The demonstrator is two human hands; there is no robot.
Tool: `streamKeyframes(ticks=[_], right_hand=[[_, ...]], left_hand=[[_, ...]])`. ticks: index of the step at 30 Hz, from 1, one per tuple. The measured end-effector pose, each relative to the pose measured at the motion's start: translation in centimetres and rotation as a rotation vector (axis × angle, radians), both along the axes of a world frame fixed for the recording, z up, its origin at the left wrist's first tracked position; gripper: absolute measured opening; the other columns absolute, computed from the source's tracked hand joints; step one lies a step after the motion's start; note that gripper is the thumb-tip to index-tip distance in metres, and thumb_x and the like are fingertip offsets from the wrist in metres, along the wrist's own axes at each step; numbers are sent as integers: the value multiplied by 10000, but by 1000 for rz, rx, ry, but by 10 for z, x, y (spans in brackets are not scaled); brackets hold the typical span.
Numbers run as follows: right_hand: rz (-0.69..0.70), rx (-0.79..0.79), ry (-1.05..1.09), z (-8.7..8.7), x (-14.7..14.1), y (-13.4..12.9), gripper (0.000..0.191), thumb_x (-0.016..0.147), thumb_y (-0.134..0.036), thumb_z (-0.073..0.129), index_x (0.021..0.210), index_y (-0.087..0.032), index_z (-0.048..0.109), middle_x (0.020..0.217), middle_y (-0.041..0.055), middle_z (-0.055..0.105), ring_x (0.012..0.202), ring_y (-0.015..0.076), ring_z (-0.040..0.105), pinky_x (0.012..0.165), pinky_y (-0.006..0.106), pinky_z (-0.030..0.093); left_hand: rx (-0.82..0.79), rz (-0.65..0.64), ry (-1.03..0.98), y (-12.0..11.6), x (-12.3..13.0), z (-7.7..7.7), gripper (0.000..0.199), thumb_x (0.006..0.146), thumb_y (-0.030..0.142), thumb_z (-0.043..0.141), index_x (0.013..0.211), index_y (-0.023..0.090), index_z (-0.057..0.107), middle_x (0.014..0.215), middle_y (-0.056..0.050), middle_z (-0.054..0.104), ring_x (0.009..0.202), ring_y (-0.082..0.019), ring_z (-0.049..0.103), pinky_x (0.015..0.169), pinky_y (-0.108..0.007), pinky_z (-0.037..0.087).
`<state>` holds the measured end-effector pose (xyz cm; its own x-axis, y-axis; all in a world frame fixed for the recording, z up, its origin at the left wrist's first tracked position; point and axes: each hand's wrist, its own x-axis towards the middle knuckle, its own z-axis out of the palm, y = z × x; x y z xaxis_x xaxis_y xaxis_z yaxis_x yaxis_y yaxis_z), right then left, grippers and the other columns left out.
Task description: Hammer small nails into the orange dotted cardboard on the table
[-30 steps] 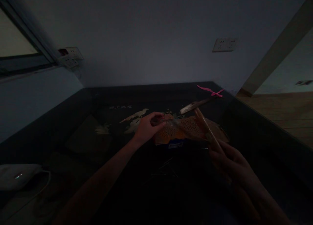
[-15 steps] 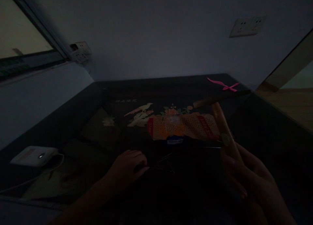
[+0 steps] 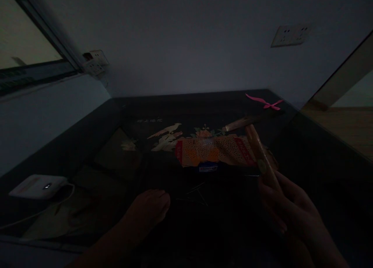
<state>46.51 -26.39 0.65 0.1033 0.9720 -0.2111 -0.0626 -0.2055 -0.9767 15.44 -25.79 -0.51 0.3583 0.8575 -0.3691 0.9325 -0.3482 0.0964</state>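
In the dim light my right hand (image 3: 291,206) is wrapped round the wooden handle of a hammer (image 3: 258,147). Its dark head points up and away, lighter at the left end. My left hand (image 3: 151,206) is low over the dark tabletop with its fingers curled under; whatever lies inside them is hidden. Just right of it lie several thin nail-like pieces (image 3: 198,191). Beyond these, an orange snack packet (image 3: 210,150) with red ends and a blue label lies flat, left of the hammer handle.
The dark table (image 3: 186,105) bears a printed bird and flowers. A white power bank (image 3: 37,185) with a cable lies at the left. A pink ribbon (image 3: 268,104) is at the far right corner. Wall sockets (image 3: 291,35) sit above, and a window (image 3: 23,35) is upper left.
My left hand has drawn back slightly from the thin pieces, its thumb and fingertips now turned out of sight. The hammer in my right hand has shifted a little left and lower.
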Motion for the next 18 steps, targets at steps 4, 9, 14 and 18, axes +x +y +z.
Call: streamKeyframes(ticks=[4, 9, 14, 18], right_hand=[[-10, -17, 10, 1, -1, 0, 492, 746, -465, 711, 1141, -211, 564, 486, -89, 466, 285, 27, 324, 274, 123, 267], [-3, -8, 20, -3, 1, 1, 512, 752, -451, 713, 1179, -211, 563, 471, -97, 443, 285, 34, 319, 271, 130, 269], [27, 6, 27, -13, 5, 7, 530, 751, -462, 715, 1180, -195, 558, 450, -96, 448, 275, 40, 315, 265, 137, 259], [-6, 14, 29, -15, 3, 8, 544, 745, -443, 721, 1202, -193, 566, 473, -93, 446, 305, 45, 328, 271, 137, 268]], left_hand=[[2, 14, -358, 8, -7, 12, 245, 736, 55, 503, 881, 202, 634, 795, 15, 667, 705, -114, 614, 644, -202, 444], [184, -75, -709, 44, -2, 44, 219, 779, 136, 537, 937, 212, 669, 794, 4, 668, 700, -112, 621, 679, -217, 486], [348, 38, -1088, 101, 29, 63, 98, 795, 230, 590, 851, 170, 643, 814, -34, 691, 749, -141, 660, 719, -254, 539], [372, 133, -1247, 136, 54, 46, 101, 789, 234, 610, 848, 158, 638, 828, -43, 698, 751, -143, 671, 741, -272, 553]])
